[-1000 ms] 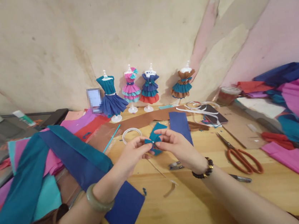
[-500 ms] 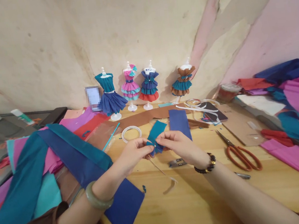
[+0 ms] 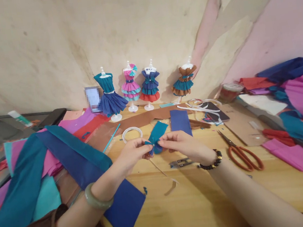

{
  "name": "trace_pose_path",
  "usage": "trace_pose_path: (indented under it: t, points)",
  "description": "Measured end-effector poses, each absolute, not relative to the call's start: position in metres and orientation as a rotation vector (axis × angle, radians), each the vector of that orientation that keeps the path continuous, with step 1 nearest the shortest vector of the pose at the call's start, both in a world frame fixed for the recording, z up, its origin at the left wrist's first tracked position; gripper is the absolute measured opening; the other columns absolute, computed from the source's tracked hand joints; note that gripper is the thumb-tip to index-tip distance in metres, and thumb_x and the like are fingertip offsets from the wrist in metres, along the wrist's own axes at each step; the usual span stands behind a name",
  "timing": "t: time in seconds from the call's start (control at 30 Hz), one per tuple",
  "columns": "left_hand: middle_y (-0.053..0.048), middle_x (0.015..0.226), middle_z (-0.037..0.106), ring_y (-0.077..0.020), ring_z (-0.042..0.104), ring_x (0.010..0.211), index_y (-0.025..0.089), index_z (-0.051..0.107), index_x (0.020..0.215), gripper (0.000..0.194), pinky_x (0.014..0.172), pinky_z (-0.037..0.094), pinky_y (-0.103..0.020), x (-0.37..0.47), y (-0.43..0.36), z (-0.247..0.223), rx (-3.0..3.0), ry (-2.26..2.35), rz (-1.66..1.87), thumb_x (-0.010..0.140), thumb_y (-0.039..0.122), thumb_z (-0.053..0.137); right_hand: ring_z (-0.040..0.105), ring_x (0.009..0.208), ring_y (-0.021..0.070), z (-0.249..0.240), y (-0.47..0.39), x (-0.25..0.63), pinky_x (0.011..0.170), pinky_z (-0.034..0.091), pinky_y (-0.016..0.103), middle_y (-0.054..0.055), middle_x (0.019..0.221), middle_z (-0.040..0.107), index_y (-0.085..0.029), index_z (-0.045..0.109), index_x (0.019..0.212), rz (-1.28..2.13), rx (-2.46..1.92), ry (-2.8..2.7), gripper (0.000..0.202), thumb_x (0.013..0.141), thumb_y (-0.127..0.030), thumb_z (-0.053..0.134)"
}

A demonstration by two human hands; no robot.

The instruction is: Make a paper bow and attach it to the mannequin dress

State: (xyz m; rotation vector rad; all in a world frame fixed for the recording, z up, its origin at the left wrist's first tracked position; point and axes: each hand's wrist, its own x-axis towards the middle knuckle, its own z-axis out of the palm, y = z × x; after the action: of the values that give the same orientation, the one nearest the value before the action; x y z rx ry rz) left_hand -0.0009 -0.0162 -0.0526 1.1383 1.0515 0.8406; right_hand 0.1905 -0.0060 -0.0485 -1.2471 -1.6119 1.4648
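Between my two hands is a small bow [image 3: 157,148] of teal and dark blue crepe paper, with a pale bead-like dot at its middle. My left hand [image 3: 137,150] pinches its left side between thumb and fingers. At its right side, my right hand [image 3: 177,143] pinches the other wing. A flat teal paper strip [image 3: 159,130] shows just behind the bow; whether it joins the bow I cannot tell. Thread snips [image 3: 180,162] lie on the table under my right hand. A thin brownish strip [image 3: 157,166] lies below the bow.
Four small dress forms in paper dresses, one a teal-and-blue dress [image 3: 108,93], stand along the wall. Orange-handled scissors [image 3: 244,157] lie at right. A roll of tape [image 3: 132,134] sits behind my left hand. Crepe paper sheets [image 3: 71,159] pile up at left.
My right hand has shifted slightly right, uncovering more of the thread snips. The bow's lower part looks more spread. The whole view has moved a little.
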Motion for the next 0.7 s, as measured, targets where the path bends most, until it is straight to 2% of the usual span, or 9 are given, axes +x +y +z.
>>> trace_pose_path:
  t: [0.13, 0.4, 0.6, 0.7]
  points:
    - [-0.001, 0.06, 0.061, -0.0121, 0.057, 0.057, 0.014, 0.06, 0.067, 0.018, 0.062, 0.046, -0.028, 0.0009, -0.0168, -0.0551, 1.167, 1.055, 0.796, 0.063, 0.028, 0.069, 0.053, 0.063, 0.0118, -0.0515, -0.006, 0.1871, 0.063, 0.038, 0.026, 0.0, 0.069, 0.064, -0.017, 0.068, 0.073, 1.378, -1.195, -1.641, 0.025, 0.074, -0.042, 0.068]
    - [-0.001, 0.06, 0.061, -0.0125, 0.058, 0.058, 0.014, 0.061, 0.069, 0.019, 0.062, 0.045, -0.028, -0.0007, -0.015, -0.0554, 1.15, 1.057, 0.818, 0.063, 0.029, 0.069, 0.058, 0.067, 0.0129, -0.0494, -0.0058, 0.1904, 0.062, 0.039, 0.026, 0.001, 0.072, 0.066, -0.018, 0.069, 0.077, 1.457, -1.221, -1.565, 0.031, 0.077, -0.049, 0.064]
    - [-0.001, 0.062, 0.062, -0.0123, 0.059, 0.059, 0.014, 0.061, 0.071, 0.021, 0.062, 0.046, -0.028, -0.0006, -0.0142, -0.0586, 1.123, 1.055, 0.841, 0.062, 0.03, 0.071, 0.055, 0.063, 0.0112, -0.0524, -0.0056, 0.1876, 0.062, 0.039, 0.025, -0.001, 0.069, 0.064, -0.017, 0.067, 0.075, 1.44, -1.22, -1.594, 0.025, 0.074, -0.042, 0.068]
    - [-0.001, 0.062, 0.062, -0.0123, 0.058, 0.058, 0.013, 0.061, 0.071, 0.021, 0.061, 0.045, -0.028, -0.0001, -0.0142, -0.0579, 1.115, 1.058, 0.861, 0.062, 0.03, 0.071, 0.057, 0.065, 0.0119, -0.0522, -0.0063, 0.1867, 0.062, 0.039, 0.025, 0.0, 0.069, 0.065, -0.017, 0.067, 0.074, 1.443, -1.205, -1.567, 0.027, 0.075, -0.044, 0.066]
